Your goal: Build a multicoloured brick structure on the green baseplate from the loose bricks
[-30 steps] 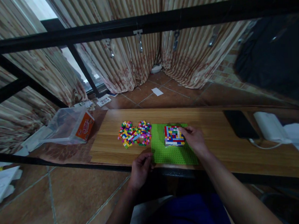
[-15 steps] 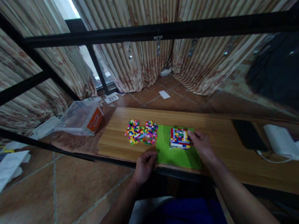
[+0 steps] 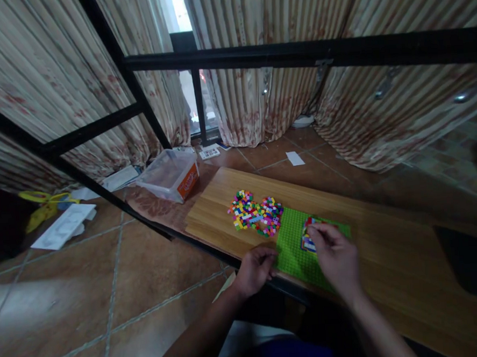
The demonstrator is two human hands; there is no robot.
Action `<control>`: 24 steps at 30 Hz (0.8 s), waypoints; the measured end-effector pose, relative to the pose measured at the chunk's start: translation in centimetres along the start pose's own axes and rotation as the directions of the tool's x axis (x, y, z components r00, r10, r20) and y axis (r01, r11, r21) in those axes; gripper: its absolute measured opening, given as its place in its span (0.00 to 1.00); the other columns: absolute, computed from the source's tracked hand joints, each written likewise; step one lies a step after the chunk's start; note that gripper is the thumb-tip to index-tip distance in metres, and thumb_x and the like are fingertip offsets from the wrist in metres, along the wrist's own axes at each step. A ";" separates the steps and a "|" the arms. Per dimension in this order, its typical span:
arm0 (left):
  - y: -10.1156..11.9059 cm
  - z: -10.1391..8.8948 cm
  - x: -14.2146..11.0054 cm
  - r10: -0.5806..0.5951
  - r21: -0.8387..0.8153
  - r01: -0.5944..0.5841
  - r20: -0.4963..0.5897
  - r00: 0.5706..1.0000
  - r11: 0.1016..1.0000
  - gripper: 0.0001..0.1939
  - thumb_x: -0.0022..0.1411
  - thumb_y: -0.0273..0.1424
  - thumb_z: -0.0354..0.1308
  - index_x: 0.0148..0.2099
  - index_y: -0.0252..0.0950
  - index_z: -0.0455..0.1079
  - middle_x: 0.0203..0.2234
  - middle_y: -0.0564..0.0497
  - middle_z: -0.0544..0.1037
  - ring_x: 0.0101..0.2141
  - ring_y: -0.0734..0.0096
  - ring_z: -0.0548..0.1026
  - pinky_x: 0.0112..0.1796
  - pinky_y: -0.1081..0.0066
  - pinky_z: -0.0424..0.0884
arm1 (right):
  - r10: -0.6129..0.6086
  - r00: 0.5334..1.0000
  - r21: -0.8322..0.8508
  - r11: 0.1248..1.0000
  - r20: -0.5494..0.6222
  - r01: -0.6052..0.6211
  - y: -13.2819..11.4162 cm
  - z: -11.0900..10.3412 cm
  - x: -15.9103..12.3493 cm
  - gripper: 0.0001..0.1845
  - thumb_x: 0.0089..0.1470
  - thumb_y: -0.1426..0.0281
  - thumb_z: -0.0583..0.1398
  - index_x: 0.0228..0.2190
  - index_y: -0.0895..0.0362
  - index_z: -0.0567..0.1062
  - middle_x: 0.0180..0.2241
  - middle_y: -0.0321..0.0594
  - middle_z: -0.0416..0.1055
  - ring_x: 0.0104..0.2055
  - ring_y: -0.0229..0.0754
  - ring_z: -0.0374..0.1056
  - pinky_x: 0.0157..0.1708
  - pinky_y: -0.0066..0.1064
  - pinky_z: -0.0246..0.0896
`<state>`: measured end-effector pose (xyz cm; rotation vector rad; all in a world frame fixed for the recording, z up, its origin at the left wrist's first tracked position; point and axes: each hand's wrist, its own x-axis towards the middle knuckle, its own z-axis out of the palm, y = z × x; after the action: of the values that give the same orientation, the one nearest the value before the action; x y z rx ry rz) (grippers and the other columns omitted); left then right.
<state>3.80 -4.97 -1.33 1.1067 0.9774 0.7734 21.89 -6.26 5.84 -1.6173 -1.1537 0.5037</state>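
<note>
A green studded baseplate (image 3: 293,240) lies on the wooden table, with a multicoloured block of stacked toy bricks (image 3: 308,243) on it. My right hand (image 3: 337,252) is over this brick stack and covers much of it. Its thumb and fingers are pinched together, and whatever they may hold is too small to see. By the table's front edge, at the near left corner of the baseplate, rests my left hand (image 3: 255,270). Its fingers are curled in, and I cannot make out anything in them. Left of the baseplate is a spread of loose small toy bricks (image 3: 257,214) in many colours.
On the wooden table (image 3: 214,207), a dark flat device (image 3: 467,256) lies to the right. A clear plastic box (image 3: 169,177) with an orange label stands at the left. A black metal frame (image 3: 231,58) crosses in front of striped curtains (image 3: 250,108).
The view has swung left, so the scene sits further right. My right hand has moved from the stack's right side to over its top. My left hand stays by the baseplate's corner.
</note>
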 end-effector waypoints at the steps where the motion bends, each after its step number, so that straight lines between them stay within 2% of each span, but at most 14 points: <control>1: -0.1 0.0 0.0 0.008 0.003 -0.008 -0.001 1.000 1.000 0.14 0.60 0.40 0.58 0.41 0.34 0.73 0.17 0.55 0.70 0.17 0.76 0.68 0.20 0.76 0.64 | -0.045 0.996 -0.025 0.999 0.077 0.047 -0.2 0.9 0.1 0.13 0.57 0.58 0.58 0.34 0.54 0.76 0.34 0.40 0.76 0.35 0.42 0.71 0.37 0.33 0.65; 3: -0.2 0.0 0.0 0.017 0.015 -0.017 0.002 1.000 1.000 0.13 0.61 0.38 0.57 0.41 0.34 0.74 0.17 0.55 0.70 0.18 0.76 0.68 0.20 0.76 0.64 | -0.121 0.972 -0.095 0.985 0.202 0.143 -0.3 2.7 0.4 0.11 0.58 0.62 0.56 0.35 0.53 0.77 0.35 0.40 0.75 0.37 0.43 0.71 0.38 0.34 0.65; 6: -0.1 0.0 0.0 0.012 0.049 -0.013 0.018 1.000 0.999 0.12 0.61 0.36 0.56 0.42 0.33 0.73 0.18 0.55 0.70 0.18 0.77 0.68 0.21 0.76 0.65 | -0.192 0.926 -0.204 0.942 0.326 0.268 -0.3 5.5 1.6 0.12 0.59 0.68 0.54 0.37 0.53 0.78 0.37 0.42 0.75 0.39 0.44 0.70 0.41 0.35 0.64; 12: 0.1 0.0 -0.1 0.022 0.085 -0.025 0.042 0.999 0.996 0.12 0.62 0.32 0.53 0.44 0.32 0.73 0.18 0.56 0.69 0.18 0.77 0.68 0.22 0.76 0.66 | -0.235 0.799 -0.383 0.780 0.554 0.495 0.1 9.8 4.7 0.14 0.58 0.74 0.54 0.39 0.55 0.79 0.42 0.44 0.72 0.47 0.45 0.67 0.49 0.33 0.59; 15: 0.5 -0.1 -0.3 0.018 0.097 -0.023 0.056 0.998 0.995 0.12 0.62 0.31 0.52 0.44 0.32 0.73 0.18 0.56 0.69 0.18 0.77 0.68 0.22 0.76 0.66 | -0.206 0.745 -0.448 0.687 0.635 0.572 0.3 10.6 5.7 0.12 0.57 0.74 0.55 0.38 0.54 0.79 0.42 0.44 0.71 0.48 0.46 0.65 0.50 0.33 0.58; 18: 0.9 -0.1 -0.5 0.018 0.109 -0.025 0.057 0.998 0.994 0.12 0.62 0.30 0.52 0.44 0.32 0.73 0.17 0.55 0.70 0.18 0.76 0.69 0.22 0.76 0.66 | -0.174 0.740 -0.518 0.611 0.650 0.599 0.3 10.6 6.2 0.11 0.57 0.73 0.56 0.39 0.55 0.78 0.43 0.46 0.70 0.48 0.48 0.64 0.50 0.35 0.57; 24: 1.0 -0.1 -0.6 0.010 0.113 -0.015 0.053 0.999 0.994 0.11 0.62 0.29 0.52 0.44 0.32 0.72 0.18 0.54 0.70 0.19 0.76 0.69 0.22 0.77 0.66 | -0.147 0.681 -0.520 0.537 0.717 0.664 0.2 10.1 6.9 0.08 0.56 0.71 0.58 0.37 0.56 0.77 0.43 0.47 0.70 0.47 0.49 0.63 0.49 0.36 0.56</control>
<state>3.45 -5.20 -0.25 1.2261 0.9807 0.7029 17.16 4.74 3.37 -1.7728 -2.4696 0.1721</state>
